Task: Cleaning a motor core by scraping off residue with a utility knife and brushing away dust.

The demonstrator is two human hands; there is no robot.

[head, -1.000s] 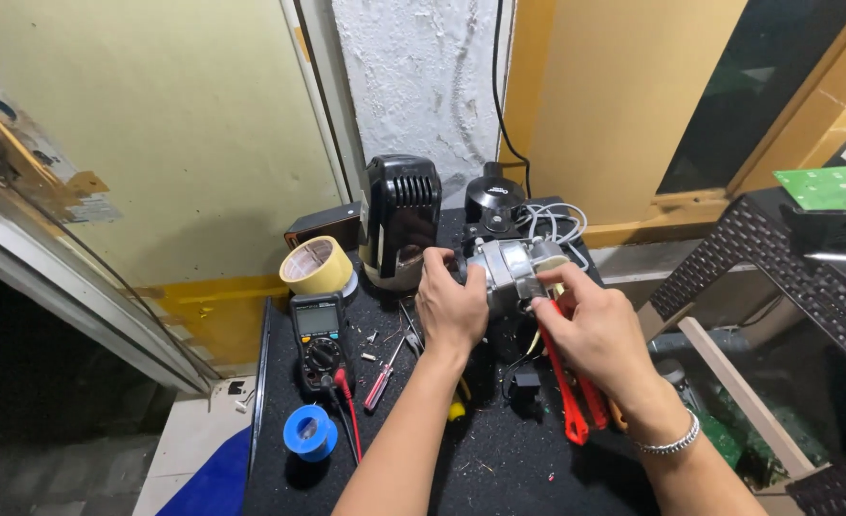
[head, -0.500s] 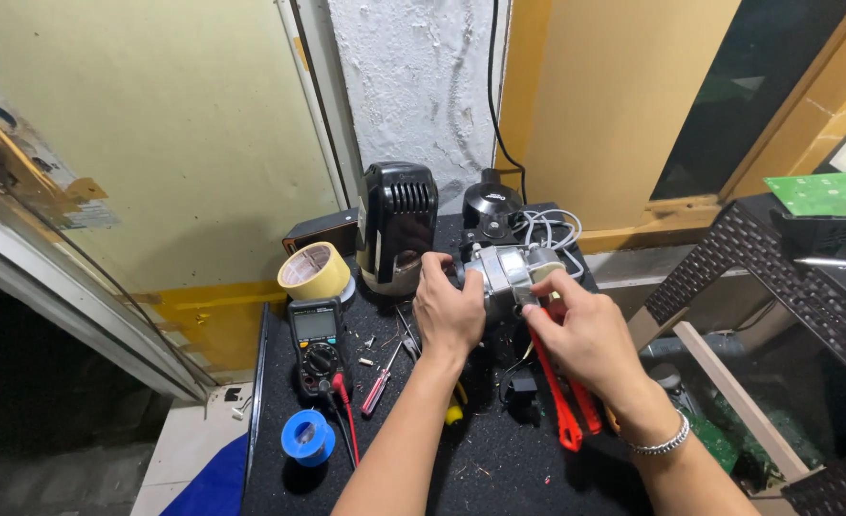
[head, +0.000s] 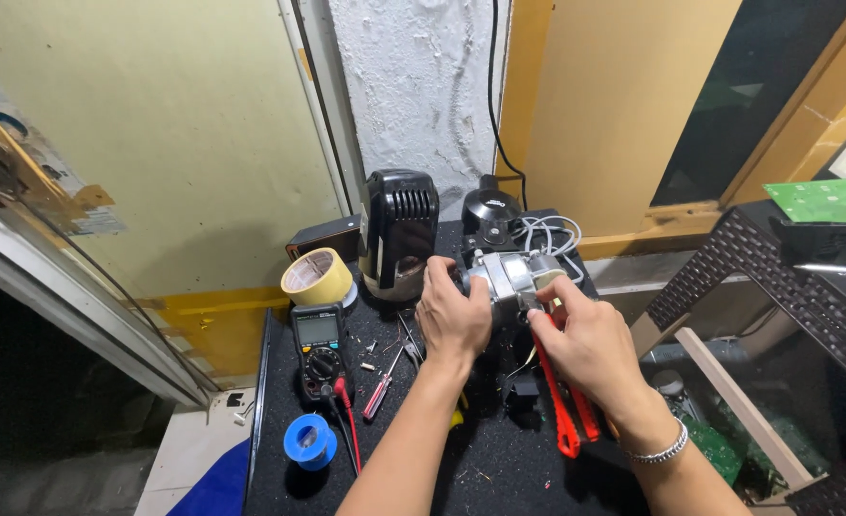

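Both of my hands grip a small grey metal electric motor (head: 511,280) over the black worktop (head: 499,468). My left hand (head: 451,315) wraps around its left end. My right hand (head: 585,339) holds its right side from below, fingers curled against the casing. White wires (head: 547,234) run from the motor toward the back. Red-handled pliers (head: 566,420) lie on the worktop under my right wrist.
A black appliance housing (head: 399,229) and a black domed part (head: 490,208) stand at the back. A yellow tape roll (head: 316,277), a multimeter (head: 318,349) with red lead, a blue tape roll (head: 309,441) and a red screwdriver (head: 382,387) lie on the left. A dark wicker stool (head: 795,287) is at right.
Both hands have stayed on the motor with only a small shift; my right hand's fingers have moved slightly along the casing.
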